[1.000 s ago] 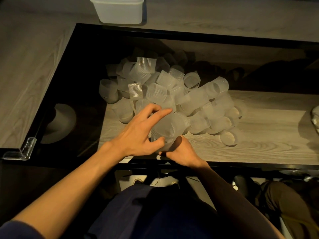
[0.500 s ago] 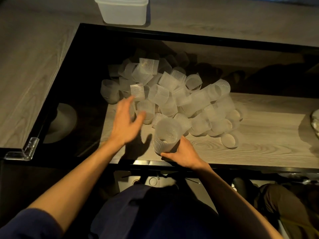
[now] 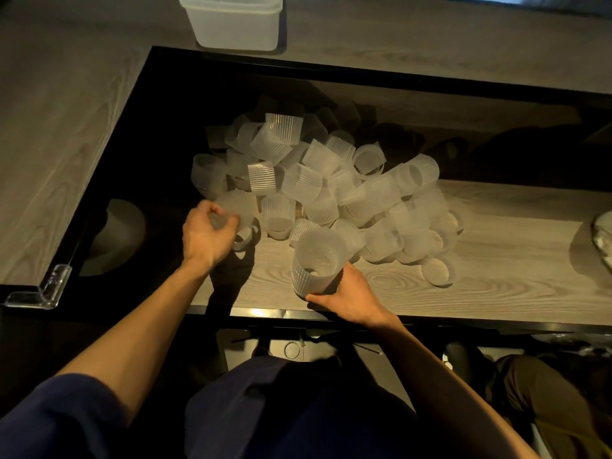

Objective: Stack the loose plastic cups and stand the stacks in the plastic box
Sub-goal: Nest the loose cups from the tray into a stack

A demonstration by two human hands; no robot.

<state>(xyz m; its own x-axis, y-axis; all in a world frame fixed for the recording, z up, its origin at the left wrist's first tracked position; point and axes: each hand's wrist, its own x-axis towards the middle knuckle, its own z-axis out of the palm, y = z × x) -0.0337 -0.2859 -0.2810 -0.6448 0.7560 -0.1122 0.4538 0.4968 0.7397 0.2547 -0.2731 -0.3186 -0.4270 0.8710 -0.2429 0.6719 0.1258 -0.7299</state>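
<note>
A heap of translucent ribbed plastic cups (image 3: 331, 183) lies on the wooden shelf. Near the front edge, a short stack of nested cups (image 3: 316, 263) stands mouth up, and my right hand (image 3: 351, 298) grips its base from the near side. At the heap's left edge, my left hand (image 3: 207, 235) curls its fingers round a single loose cup (image 3: 236, 215). The translucent plastic box (image 3: 233, 19) sits on the far tabletop at the top of the view, well beyond both hands.
The shelf (image 3: 496, 276) is framed by a black border and lies lower than the grey wooden tabletop (image 3: 49, 144). A clear corner guard (image 3: 39, 289) caps the tabletop corner at left. A pale object (image 3: 602, 236) shows at the right edge.
My left hand left the top of the stack, swung left to the heap's edge and closed round a loose cup. My right hand kept hold of the stack.
</note>
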